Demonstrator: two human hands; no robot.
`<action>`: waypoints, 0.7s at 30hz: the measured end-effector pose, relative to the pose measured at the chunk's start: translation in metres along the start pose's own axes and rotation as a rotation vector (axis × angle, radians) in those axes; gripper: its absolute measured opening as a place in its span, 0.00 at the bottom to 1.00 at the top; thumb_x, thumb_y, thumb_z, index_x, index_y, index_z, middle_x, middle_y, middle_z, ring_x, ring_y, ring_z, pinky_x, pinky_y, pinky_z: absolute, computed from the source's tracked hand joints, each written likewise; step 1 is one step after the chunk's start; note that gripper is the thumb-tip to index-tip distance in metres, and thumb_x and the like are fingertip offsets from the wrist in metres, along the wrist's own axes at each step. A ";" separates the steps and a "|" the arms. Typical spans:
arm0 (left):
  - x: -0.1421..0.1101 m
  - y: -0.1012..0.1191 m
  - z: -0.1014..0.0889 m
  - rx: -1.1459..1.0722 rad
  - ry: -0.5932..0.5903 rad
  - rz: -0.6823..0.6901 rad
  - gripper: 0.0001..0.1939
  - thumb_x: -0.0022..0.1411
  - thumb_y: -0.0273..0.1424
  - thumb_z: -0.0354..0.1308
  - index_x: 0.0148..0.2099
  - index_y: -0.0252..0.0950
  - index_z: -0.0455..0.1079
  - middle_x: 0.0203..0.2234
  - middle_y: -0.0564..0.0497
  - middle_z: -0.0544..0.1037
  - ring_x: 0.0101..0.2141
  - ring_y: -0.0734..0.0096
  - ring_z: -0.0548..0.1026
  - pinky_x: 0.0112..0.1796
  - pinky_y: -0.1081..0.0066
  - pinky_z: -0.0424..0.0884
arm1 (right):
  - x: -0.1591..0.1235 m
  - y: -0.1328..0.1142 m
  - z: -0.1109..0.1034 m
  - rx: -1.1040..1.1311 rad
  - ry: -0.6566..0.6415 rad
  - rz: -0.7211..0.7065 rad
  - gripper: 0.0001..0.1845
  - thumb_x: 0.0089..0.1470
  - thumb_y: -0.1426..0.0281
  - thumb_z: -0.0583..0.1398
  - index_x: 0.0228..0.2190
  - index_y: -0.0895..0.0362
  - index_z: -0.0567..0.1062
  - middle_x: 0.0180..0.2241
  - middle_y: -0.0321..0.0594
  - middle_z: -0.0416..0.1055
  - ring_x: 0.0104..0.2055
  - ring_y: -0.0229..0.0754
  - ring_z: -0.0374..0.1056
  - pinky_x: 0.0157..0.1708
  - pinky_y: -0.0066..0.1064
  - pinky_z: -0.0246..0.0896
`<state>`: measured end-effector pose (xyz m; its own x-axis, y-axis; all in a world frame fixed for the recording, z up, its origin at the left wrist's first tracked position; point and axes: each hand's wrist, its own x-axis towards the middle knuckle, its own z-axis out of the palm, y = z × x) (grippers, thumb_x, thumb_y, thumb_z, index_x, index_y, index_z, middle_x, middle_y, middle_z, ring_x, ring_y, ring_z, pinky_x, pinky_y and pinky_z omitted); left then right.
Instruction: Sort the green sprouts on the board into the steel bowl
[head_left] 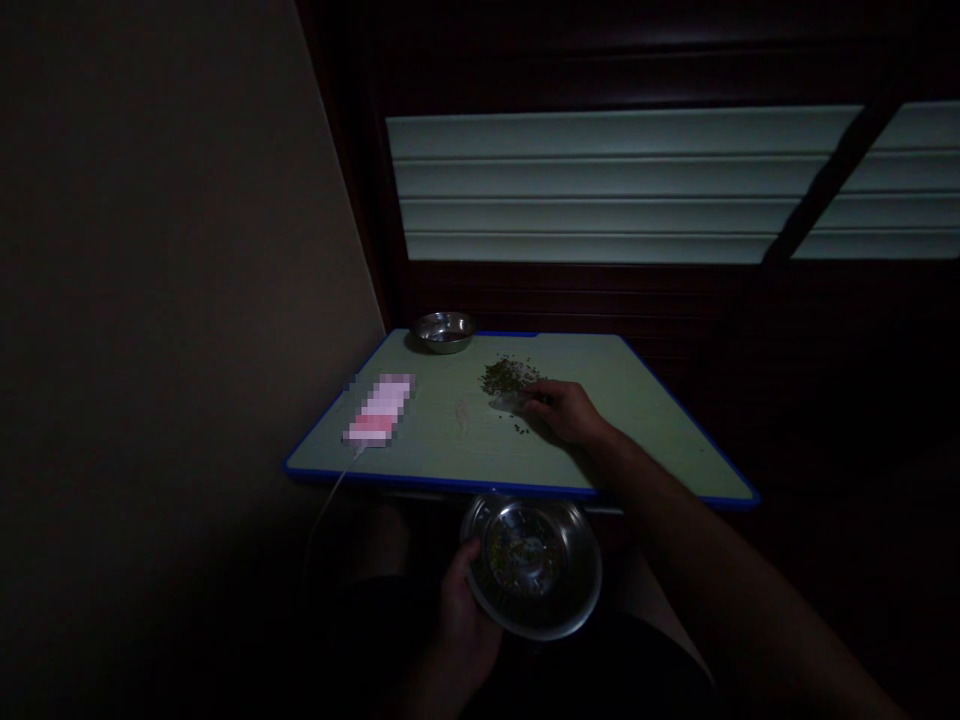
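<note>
My left hand (466, 610) grips the rim of a shiny metal bowl (583, 560), with the thumb over its edge. The bowl is tilted below the table's front edge, and some small greenish bits lie in its bottom. Over the table, my right hand (566, 408) is closed on a pale, see-through piece (508, 402) whose kind I cannot make out. That piece lies against the near side of a loose pile of small green and dark grains (507, 375). A few stray grains are scattered nearer to me.
A second metal bowl (444, 333) stands at the back left of the pale green table (600, 360), which has a blue edge. To the left lies a blurred-out phone-like thing (381, 410) with a white cable (330, 495). Wall and dark panelling close off the left and back.
</note>
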<state>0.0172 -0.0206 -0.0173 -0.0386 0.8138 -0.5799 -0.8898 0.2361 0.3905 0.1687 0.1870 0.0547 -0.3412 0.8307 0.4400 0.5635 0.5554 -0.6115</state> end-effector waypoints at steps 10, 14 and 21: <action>0.001 0.001 -0.002 0.037 0.001 0.003 0.12 0.55 0.34 0.57 0.38 0.34 0.77 0.32 0.45 0.83 0.38 0.58 0.78 0.44 0.61 0.69 | 0.002 0.000 0.000 0.070 -0.059 -0.054 0.15 0.54 0.70 0.58 0.44 0.53 0.78 0.44 0.41 0.77 0.44 0.45 0.73 0.47 0.36 0.65; 0.001 0.002 -0.002 0.037 0.004 -0.004 0.12 0.56 0.33 0.56 0.39 0.33 0.76 0.32 0.44 0.83 0.36 0.61 0.78 0.42 0.63 0.70 | 0.002 -0.004 -0.001 0.104 -0.076 -0.056 0.13 0.53 0.71 0.59 0.41 0.53 0.79 0.41 0.41 0.78 0.43 0.44 0.73 0.46 0.37 0.65; 0.001 0.004 -0.002 0.014 0.016 -0.007 0.12 0.57 0.33 0.57 0.39 0.32 0.76 0.33 0.43 0.83 0.37 0.60 0.78 0.43 0.62 0.70 | -0.001 -0.005 -0.003 0.171 -0.101 -0.056 0.12 0.53 0.71 0.59 0.38 0.55 0.80 0.39 0.40 0.79 0.41 0.42 0.73 0.43 0.33 0.66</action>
<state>0.0128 -0.0199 -0.0179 -0.0396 0.8037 -0.5937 -0.8838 0.2490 0.3960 0.1685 0.1835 0.0589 -0.4470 0.7934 0.4132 0.4086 0.5920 -0.6946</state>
